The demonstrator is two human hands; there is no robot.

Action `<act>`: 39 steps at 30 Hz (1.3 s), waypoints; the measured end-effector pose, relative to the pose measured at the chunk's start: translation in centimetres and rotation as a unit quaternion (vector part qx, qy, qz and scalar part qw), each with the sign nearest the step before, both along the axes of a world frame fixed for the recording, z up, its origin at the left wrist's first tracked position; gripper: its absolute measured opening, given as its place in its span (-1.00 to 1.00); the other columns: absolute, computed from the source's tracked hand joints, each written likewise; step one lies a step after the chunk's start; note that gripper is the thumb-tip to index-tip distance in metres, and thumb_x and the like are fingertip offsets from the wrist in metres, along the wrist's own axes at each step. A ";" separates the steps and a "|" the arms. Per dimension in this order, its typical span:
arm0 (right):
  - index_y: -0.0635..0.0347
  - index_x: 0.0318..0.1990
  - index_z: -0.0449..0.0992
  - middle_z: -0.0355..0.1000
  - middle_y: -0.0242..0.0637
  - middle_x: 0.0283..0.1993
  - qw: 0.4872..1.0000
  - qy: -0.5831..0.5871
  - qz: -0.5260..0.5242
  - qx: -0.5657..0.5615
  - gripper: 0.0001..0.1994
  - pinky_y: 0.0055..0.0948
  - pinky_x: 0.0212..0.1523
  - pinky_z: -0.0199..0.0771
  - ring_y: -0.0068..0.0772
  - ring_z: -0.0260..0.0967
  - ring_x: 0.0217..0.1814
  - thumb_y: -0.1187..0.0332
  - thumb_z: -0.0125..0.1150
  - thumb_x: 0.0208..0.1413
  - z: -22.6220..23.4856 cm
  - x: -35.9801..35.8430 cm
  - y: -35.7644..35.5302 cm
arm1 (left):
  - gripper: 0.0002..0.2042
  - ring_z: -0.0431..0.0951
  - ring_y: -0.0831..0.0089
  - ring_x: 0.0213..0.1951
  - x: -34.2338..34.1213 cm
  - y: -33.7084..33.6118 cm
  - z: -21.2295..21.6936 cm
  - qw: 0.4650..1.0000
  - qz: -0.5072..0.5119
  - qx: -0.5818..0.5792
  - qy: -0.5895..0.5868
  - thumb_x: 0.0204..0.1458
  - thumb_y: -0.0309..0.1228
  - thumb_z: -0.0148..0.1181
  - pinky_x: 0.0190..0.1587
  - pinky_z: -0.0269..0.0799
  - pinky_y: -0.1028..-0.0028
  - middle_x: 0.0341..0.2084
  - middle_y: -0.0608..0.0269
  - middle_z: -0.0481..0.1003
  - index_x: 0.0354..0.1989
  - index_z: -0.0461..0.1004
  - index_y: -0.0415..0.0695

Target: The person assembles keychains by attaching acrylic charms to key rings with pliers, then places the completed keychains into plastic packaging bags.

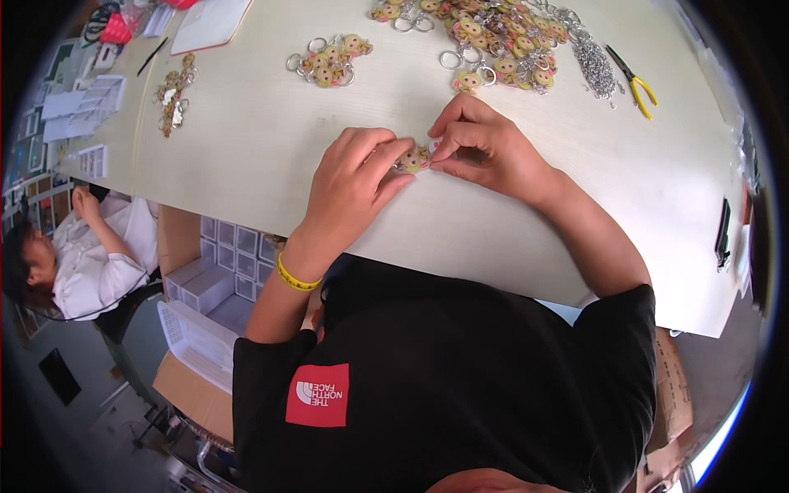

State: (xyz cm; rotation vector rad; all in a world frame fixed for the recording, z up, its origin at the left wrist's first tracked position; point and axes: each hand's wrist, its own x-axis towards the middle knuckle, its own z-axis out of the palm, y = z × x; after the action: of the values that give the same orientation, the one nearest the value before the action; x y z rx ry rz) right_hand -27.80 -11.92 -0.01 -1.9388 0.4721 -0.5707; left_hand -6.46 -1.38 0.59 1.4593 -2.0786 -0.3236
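Observation:
A flat cartoon-face keychain charm [413,158] is between my two hands, just above or on the white table. My left hand [358,170], with a yellow band on its wrist, pinches the charm's left side, where a bit of metal ring shows. From the right, my right hand [486,152] pinches at the charm's other edge with thumb and forefinger. Something small and white with pink [436,145] shows by my right fingertips; I cannot make out what it is. Beyond my hands lies a small group of keychains [330,62] with split rings.
A big pile of keychains [501,37] lies at the far middle, beside a heap of silver chains [593,62] and yellow-handled pliers [634,81]. More charms [173,97] and a notebook [210,25] are at the left. A co-worker [90,238] sits left, near a carton [181,234] of clear boxes.

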 end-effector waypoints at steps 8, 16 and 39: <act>0.26 -0.39 0.57 0.34 -0.29 -0.13 0.995 0.040 0.053 -0.074 -0.87 -0.52 -0.30 0.50 -0.43 0.43 -0.20 0.64 0.39 -0.06 0.3 0.2 1.3 | -0.82 0.50 0.28 -0.26 0.5 0.3 -2.0 0.992 -0.031 -0.046 0.110 -0.10 -0.56 0.36 -0.23 0.46 0.34 -0.30 0.27 0.47 -0.29 0.54 -0.21; 0.28 -0.38 0.57 0.30 -0.29 -0.19 0.993 0.064 -0.012 -0.098 -0.86 -0.49 -0.33 0.46 -0.45 0.38 -0.26 0.67 0.40 -0.09 0.3 1.0 2.3 | -0.87 0.53 0.32 -0.30 0.2 0.1 -2.4 0.988 -0.025 -0.093 0.121 -0.12 -0.60 0.35 -0.32 0.49 0.39 -0.37 0.27 0.49 -0.40 0.53 -0.24; 0.27 -0.44 0.47 0.35 -0.30 -0.19 0.995 0.086 -0.040 -0.026 -0.81 -0.53 -0.31 0.43 -0.53 0.36 -0.22 0.62 0.44 -0.08 0.0 1.2 2.0 | -0.87 0.53 0.32 -0.30 0.2 0.3 -2.3 0.989 -0.022 -0.081 0.121 -0.14 -0.61 0.35 -0.30 0.48 0.39 -0.36 0.29 0.49 -0.42 0.51 -0.21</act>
State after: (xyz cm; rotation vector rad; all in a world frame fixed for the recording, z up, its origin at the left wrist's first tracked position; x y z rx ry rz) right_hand -26.56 -9.93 -0.05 -2.0348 0.6532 -0.4721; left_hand -6.29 -1.09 -1.67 1.2160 -1.8966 -0.3242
